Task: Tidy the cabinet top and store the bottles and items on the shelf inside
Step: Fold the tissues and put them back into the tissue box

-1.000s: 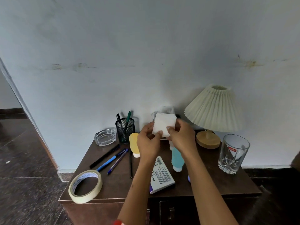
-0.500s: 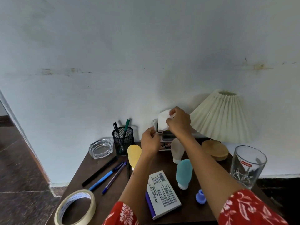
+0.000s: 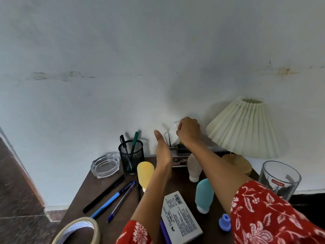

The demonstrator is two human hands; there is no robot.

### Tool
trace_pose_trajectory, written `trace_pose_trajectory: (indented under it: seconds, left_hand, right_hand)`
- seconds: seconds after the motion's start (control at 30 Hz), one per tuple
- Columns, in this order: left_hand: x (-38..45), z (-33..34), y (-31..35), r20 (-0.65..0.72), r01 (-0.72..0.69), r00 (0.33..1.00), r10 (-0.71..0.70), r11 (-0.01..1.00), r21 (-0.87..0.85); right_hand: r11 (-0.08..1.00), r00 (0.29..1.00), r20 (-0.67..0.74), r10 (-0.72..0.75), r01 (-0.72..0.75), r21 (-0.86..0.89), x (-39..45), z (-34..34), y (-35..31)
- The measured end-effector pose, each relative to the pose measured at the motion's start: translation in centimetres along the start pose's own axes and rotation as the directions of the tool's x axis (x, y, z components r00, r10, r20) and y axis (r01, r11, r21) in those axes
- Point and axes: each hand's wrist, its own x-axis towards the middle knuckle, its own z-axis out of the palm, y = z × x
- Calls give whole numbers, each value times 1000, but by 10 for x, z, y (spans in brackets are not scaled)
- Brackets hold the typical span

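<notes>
Bottles lie loose on the cabinet top (image 3: 84, 194): a yellow bottle (image 3: 145, 170) at centre, a white bottle (image 3: 194, 169) toward 2 o'clock of it, a teal bottle (image 3: 204, 194) toward 4 o'clock, with a blue cap (image 3: 225, 219) off by itself near the front edge. None looks stored yet, so I judge the task barely begun. At 12 o'clock by the wall, the right hand (image 3: 189, 132) pinches a white tissue (image 3: 174, 136) with curled fingers, seemingly tucking it into a holder (image 3: 182, 150); the left hand (image 3: 162, 148) hangs beside it, fingers straight and together, holding nothing. Pens (image 3: 112, 196), a tape roll (image 3: 77, 231), a stamp pad box (image 3: 181, 217), an ashtray (image 3: 105, 165) and a pen cup (image 3: 131, 155) fill the 7 to 10 o'clock side; a lamp (image 3: 244, 127) and glass (image 3: 279, 178) stand at 2 to 3 o'clock. Forearms hide much of the holder, and the cabinet doors and inner shelf fall outside view.
</notes>
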Motion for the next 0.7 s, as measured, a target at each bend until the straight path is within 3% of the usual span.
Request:
trace_pose_trajectory:
  seconds: [0.43, 0.7]
  left_hand:
    - [4, 3, 2, -35, 116, 992, -121, 985, -125]
    - [7, 4, -2, -54, 84, 994, -93, 985, -150]
  right_hand:
    - [991, 991, 109, -74, 86, -103, 7, 6, -9]
    - [991, 983, 169, -74, 91, -100, 7, 17, -9]
